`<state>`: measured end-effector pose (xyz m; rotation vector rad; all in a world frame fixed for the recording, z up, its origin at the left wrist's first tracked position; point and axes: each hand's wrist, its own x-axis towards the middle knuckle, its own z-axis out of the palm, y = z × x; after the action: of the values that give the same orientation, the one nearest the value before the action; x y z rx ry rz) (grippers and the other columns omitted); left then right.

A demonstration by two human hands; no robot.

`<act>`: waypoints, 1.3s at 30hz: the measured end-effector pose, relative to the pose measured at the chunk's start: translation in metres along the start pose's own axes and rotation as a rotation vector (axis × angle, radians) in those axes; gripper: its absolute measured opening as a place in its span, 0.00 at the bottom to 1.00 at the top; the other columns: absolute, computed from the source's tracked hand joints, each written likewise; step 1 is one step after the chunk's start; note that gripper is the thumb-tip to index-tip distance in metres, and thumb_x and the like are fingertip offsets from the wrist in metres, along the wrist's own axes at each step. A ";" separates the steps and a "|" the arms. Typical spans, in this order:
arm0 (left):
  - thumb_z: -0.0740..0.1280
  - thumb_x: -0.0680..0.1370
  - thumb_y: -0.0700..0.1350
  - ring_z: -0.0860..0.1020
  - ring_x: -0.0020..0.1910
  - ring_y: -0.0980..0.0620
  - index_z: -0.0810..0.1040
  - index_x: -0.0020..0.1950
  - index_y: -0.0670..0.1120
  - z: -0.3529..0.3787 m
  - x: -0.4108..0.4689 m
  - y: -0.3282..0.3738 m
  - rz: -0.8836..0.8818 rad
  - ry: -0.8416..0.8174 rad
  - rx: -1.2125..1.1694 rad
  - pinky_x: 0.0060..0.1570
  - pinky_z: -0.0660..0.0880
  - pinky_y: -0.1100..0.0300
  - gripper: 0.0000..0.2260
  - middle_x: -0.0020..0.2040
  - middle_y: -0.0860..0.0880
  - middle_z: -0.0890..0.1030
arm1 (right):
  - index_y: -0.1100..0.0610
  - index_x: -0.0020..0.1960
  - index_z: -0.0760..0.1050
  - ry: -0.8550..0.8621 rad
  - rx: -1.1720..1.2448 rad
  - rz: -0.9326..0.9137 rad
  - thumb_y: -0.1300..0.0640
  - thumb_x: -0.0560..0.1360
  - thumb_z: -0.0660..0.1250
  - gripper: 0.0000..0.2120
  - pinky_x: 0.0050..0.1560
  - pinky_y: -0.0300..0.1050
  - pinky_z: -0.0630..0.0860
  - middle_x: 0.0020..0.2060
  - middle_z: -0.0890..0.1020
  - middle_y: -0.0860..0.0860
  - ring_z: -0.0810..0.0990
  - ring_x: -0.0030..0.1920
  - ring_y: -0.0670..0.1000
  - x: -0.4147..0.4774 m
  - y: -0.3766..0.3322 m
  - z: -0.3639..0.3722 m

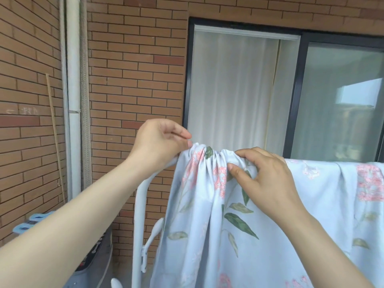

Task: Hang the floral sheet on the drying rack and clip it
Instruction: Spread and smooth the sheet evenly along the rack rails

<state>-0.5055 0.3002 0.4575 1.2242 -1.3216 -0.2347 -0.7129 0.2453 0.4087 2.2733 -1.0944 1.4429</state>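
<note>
The floral sheet (259, 225), pale blue with pink flowers and green leaves, hangs over the top bar of the white drying rack (139, 204). Its left part is bunched into folds on the bar. My left hand (160, 142) pinches the sheet's bunched left edge at the rack's upper corner. My right hand (268, 177) grips the gathered fabric on the bar, thumb in front and fingers curled over the top. Blue clips (35, 220) sit at the lower left, partly hidden by my left forearm.
A brick wall with a white pipe (73, 80) stands behind and to the left. A dark-framed sliding window (295, 90) with a white curtain is straight behind the rack. A thin stick (55, 132) leans on the wall. A grey appliance (97, 258) sits below my left arm.
</note>
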 end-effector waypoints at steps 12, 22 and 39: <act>0.65 0.77 0.37 0.74 0.28 0.63 0.82 0.43 0.49 -0.065 -0.032 -0.055 0.052 0.189 0.175 0.29 0.68 0.76 0.09 0.40 0.48 0.82 | 0.48 0.54 0.79 0.006 -0.034 -0.028 0.36 0.72 0.56 0.22 0.55 0.41 0.64 0.48 0.81 0.41 0.77 0.51 0.48 0.001 0.006 0.007; 0.71 0.73 0.50 0.78 0.44 0.64 0.84 0.48 0.52 -0.021 -0.016 -0.023 0.285 -0.085 0.382 0.47 0.75 0.68 0.06 0.44 0.59 0.82 | 0.48 0.54 0.79 0.013 -0.032 -0.038 0.35 0.72 0.56 0.23 0.55 0.40 0.63 0.47 0.80 0.40 0.77 0.51 0.46 0.000 0.006 0.006; 0.67 0.76 0.40 0.73 0.32 0.59 0.77 0.38 0.50 -0.068 -0.037 -0.071 0.156 0.215 0.414 0.32 0.66 0.72 0.08 0.37 0.52 0.79 | 0.48 0.56 0.78 -0.024 -0.022 -0.035 0.37 0.73 0.58 0.20 0.59 0.43 0.64 0.48 0.79 0.41 0.76 0.52 0.47 -0.001 0.005 0.004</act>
<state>-0.4277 0.3341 0.3956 1.4351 -1.3050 0.2903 -0.7139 0.2399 0.4049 2.2888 -1.0662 1.3872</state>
